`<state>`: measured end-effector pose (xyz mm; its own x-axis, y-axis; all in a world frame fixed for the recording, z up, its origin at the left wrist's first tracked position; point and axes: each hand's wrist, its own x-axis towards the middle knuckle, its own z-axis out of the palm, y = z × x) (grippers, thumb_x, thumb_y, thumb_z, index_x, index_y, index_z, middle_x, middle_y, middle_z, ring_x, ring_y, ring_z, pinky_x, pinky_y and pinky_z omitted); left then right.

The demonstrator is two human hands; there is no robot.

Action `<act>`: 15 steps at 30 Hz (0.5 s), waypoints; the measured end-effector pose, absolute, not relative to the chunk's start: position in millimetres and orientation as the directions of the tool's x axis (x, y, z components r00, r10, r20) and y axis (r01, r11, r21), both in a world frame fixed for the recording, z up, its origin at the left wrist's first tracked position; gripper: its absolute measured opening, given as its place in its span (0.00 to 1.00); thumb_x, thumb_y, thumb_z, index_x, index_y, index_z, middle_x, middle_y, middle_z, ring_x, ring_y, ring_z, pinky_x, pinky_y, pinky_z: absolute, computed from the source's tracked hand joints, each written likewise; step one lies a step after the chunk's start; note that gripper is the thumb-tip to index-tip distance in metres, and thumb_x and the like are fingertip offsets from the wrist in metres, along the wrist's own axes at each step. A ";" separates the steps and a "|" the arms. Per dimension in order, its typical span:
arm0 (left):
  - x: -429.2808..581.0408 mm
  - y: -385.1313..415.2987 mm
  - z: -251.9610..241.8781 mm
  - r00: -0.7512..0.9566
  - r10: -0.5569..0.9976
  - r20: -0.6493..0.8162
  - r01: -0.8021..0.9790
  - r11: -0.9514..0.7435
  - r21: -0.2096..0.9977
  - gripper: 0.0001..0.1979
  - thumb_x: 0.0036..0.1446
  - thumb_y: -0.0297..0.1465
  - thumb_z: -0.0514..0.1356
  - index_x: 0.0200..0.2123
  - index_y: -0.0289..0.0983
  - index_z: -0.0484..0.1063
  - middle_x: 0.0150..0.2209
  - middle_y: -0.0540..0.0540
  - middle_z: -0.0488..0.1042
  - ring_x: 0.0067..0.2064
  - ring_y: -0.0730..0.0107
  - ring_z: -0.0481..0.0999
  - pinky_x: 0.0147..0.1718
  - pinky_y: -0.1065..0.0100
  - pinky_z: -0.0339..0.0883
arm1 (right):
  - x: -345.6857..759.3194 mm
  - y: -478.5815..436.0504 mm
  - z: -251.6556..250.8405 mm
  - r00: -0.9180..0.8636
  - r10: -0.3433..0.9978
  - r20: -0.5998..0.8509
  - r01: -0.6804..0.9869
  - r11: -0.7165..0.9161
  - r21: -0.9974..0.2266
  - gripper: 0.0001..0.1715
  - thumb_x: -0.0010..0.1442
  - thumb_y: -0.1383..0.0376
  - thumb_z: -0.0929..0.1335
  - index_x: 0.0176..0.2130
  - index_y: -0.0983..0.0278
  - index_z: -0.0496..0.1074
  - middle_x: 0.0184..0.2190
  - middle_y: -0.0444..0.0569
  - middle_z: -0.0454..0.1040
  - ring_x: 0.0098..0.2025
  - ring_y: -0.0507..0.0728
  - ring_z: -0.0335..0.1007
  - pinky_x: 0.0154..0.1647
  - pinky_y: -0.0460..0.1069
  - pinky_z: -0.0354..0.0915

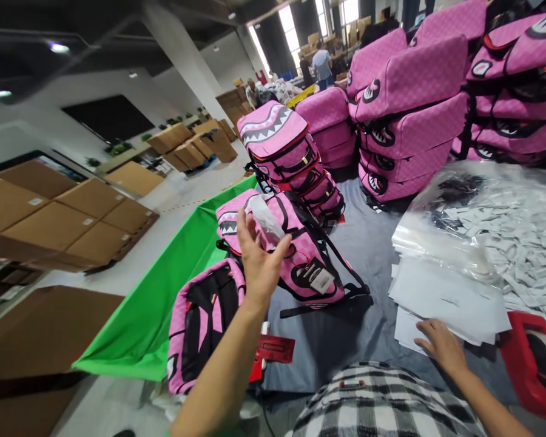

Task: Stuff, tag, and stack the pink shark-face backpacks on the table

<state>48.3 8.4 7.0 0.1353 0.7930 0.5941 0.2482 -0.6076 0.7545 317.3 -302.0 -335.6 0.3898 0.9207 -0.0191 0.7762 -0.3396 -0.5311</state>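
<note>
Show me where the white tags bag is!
In the head view, the bag of white tags lies at the right, just past the papers under the person's right hand.

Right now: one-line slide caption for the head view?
Left hand raised over pink shark-mouth backpacks; right hand on white papers.

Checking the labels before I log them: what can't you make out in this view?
In the head view:
- Red tag: partly hidden by the left forearm, print unreadable.
- Backpack label: too small to read.
- Packets in the clear bag: too small to read.
- Red object: cut off by the right edge.
</note>
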 end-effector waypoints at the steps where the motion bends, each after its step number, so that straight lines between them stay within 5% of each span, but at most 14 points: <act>1: 45.4 -8.4 1.4 0.125 0.719 0.684 0.367 -0.673 0.641 0.46 0.52 0.36 0.73 0.69 0.46 0.55 0.69 0.39 0.59 0.71 0.52 0.58 0.70 0.53 0.54 | 316.5 -299.9 -336.2 0.373 0.928 -0.014 0.789 -0.325 -0.521 0.11 0.58 0.59 0.68 0.41 0.58 0.77 0.38 0.54 0.79 0.42 0.66 0.77 0.43 0.58 0.70; 4: 38.7 -60.9 -22.7 0.199 0.504 0.840 0.510 -0.786 0.351 0.33 0.58 0.28 0.68 0.65 0.45 0.63 0.66 0.40 0.63 0.69 0.53 0.60 0.70 0.49 0.53 | 318.7 -295.1 -333.4 0.349 0.937 -0.023 0.812 -0.315 -0.491 0.08 0.59 0.60 0.68 0.37 0.58 0.77 0.36 0.54 0.79 0.41 0.67 0.75 0.41 0.58 0.67; 7: 39.0 -98.7 -57.6 0.451 0.403 0.796 0.340 -0.903 0.264 0.26 0.59 0.23 0.63 0.59 0.44 0.69 0.55 0.42 0.75 0.62 0.56 0.71 0.62 0.52 0.66 | 324.4 -288.7 -324.7 0.329 0.943 -0.050 0.825 -0.313 -0.470 0.12 0.61 0.61 0.65 0.30 0.59 0.76 0.32 0.56 0.78 0.40 0.68 0.74 0.40 0.59 0.64; 9: 45.0 -108.9 -83.7 0.713 0.364 0.600 0.136 -0.910 0.391 0.21 0.62 0.24 0.60 0.58 0.45 0.71 0.49 0.42 0.79 0.56 0.58 0.76 0.56 0.56 0.71 | 328.7 -284.5 -313.1 0.300 0.952 -0.063 0.833 -0.294 -0.469 0.13 0.61 0.61 0.64 0.30 0.59 0.76 0.33 0.56 0.79 0.41 0.68 0.74 0.41 0.59 0.63; 11: 56.2 -109.3 -109.0 0.936 0.250 0.246 0.047 -0.785 0.617 0.20 0.65 0.29 0.59 0.59 0.43 0.71 0.50 0.40 0.80 0.54 0.60 0.78 0.55 0.58 0.72 | 332.2 -282.0 -294.2 0.271 0.960 -0.063 0.841 -0.268 -0.470 0.13 0.62 0.61 0.63 0.32 0.59 0.76 0.35 0.56 0.80 0.42 0.67 0.74 0.44 0.60 0.63; 13: 72.4 -106.8 -131.0 0.992 0.110 -0.069 0.124 -0.648 0.751 0.26 0.64 0.35 0.62 0.64 0.40 0.67 0.59 0.36 0.75 0.60 0.56 0.75 0.60 0.56 0.68 | 332.5 -281.0 -266.9 0.224 0.971 -0.085 0.825 -0.235 -0.514 0.14 0.64 0.59 0.62 0.33 0.58 0.75 0.34 0.53 0.80 0.40 0.64 0.74 0.45 0.58 0.64; 15: 92.2 -108.0 -147.4 0.982 0.069 -0.174 0.182 -0.575 0.797 0.39 0.59 0.41 0.67 0.69 0.37 0.60 0.68 0.30 0.64 0.69 0.46 0.64 0.66 0.48 0.59 | 328.3 -280.2 -234.2 0.129 0.976 -0.176 0.733 -0.213 -0.646 0.18 0.66 0.54 0.61 0.33 0.59 0.73 0.31 0.50 0.79 0.35 0.61 0.73 0.42 0.54 0.66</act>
